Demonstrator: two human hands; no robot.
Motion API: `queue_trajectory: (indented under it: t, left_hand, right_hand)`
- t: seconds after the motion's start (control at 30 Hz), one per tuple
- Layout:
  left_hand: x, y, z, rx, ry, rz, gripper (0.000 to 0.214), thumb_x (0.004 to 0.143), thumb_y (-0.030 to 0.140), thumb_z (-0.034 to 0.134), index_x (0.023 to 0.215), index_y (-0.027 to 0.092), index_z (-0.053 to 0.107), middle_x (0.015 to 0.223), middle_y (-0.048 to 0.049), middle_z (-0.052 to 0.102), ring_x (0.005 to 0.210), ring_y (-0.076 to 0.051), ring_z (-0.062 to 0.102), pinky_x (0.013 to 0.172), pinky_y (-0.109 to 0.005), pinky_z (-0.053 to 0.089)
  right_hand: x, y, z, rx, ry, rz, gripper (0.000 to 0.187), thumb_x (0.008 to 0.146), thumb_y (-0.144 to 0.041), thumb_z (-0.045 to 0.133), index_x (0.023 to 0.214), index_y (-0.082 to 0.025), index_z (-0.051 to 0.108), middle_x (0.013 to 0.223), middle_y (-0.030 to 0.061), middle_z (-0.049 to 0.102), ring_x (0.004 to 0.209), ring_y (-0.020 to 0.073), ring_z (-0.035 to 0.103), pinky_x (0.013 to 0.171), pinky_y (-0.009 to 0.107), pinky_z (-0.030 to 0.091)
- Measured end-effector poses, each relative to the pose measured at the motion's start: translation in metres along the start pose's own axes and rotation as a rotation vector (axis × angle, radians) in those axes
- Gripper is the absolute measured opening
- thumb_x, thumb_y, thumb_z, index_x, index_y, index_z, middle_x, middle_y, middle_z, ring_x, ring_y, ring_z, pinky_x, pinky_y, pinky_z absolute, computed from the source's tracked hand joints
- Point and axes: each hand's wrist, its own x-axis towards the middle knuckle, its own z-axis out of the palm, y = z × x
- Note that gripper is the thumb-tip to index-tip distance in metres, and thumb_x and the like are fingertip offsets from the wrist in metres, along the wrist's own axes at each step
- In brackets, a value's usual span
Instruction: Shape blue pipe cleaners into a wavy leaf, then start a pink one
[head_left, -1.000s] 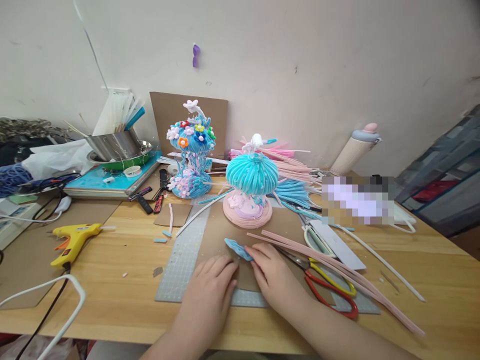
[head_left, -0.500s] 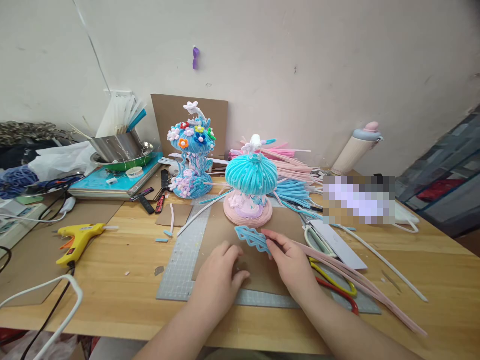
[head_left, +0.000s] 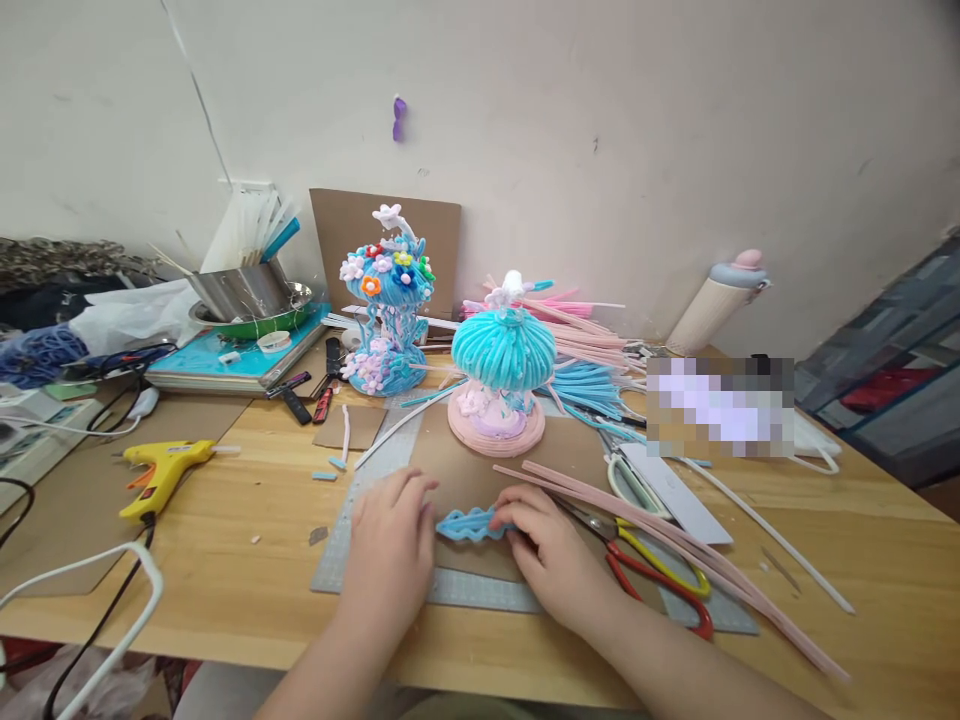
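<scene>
A small wavy blue pipe-cleaner piece lies between my hands over a brown cardboard sheet on a grey cutting mat. My left hand has its fingertips closed on the piece's left end. My right hand pinches its right end. Just behind stands a blue pipe-cleaner mushroom on a pink base. A second, flower-covered blue mushroom stands further back left.
Red and yellow scissors and long pink pipe cleaners lie right of my right hand. A yellow glue gun with a cable lies at the left. A metal bowl, books and a bottle stand along the wall.
My right hand brought the blue piece down and toward me from near the mushroom's base. My left hand shifted left and forward and took hold of its left end.
</scene>
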Motion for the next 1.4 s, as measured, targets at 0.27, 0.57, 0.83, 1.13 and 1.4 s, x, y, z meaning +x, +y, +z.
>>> queue_trajectory:
  t: [0.27,0.57,0.83,1.13,1.4]
  left_hand:
    - [-0.014,0.028,0.004,-0.186,-0.099,0.079,0.014,0.082,0.02,0.047,0.093,0.024,0.053,0.097,-0.0046,0.056,0.093,-0.023,0.05,0.078,-0.038,0.037]
    - [-0.006,0.038,0.009,-0.223,-0.159,0.028,0.008,0.077,0.017,0.054,0.081,0.023,0.057,0.084,-0.0017,0.058,0.081,-0.021,0.05,0.071,-0.034,0.037]
    - [-0.004,0.049,0.029,-0.068,-0.256,0.01,0.006,0.078,0.019,0.053,0.074,0.022,0.056,0.081,-0.0009,0.057,0.08,-0.02,0.05,0.066,-0.032,0.034]
    - [0.002,-0.037,-0.008,0.285,-0.08,-0.384,0.017,0.084,0.021,0.038,0.091,0.019,0.054,0.088,-0.0086,0.061,0.084,-0.028,0.054,0.066,-0.038,0.035]
    - [-0.012,0.015,0.007,0.097,-0.061,0.026,0.038,0.087,0.019,0.034,0.124,0.022,0.042,0.127,-0.009,0.05,0.116,-0.023,0.044,0.093,-0.042,0.031]
  right_hand:
    - [-0.001,-0.002,-0.001,-0.071,-0.002,0.076,0.022,0.075,-0.008,0.046,0.088,-0.019,0.059,0.09,0.0049,0.058,0.087,0.0178,0.052,0.078,0.032,0.042]
    - [0.008,0.011,0.002,0.406,0.199,0.348,0.019,0.077,-0.028,0.052,0.093,-0.017,0.056,0.091,0.006,0.063,0.079,0.0181,0.058,0.064,0.029,0.048]
    - [0.008,0.016,-0.002,0.521,0.277,0.36,0.025,0.074,-0.035,0.058,0.091,-0.016,0.055,0.096,0.0085,0.062,0.082,0.0187,0.059,0.065,0.031,0.051]
    - [0.006,0.014,-0.002,0.437,0.218,0.333,0.014,0.075,-0.027,0.054,0.085,-0.017,0.056,0.087,0.0064,0.062,0.081,0.0196,0.058,0.068,0.035,0.051]
    - [-0.009,-0.006,-0.006,-0.149,0.032,0.004,0.038,0.073,-0.007,0.041,0.105,-0.021,0.055,0.122,0.0085,0.048,0.115,0.0203,0.043,0.095,0.039,0.038]
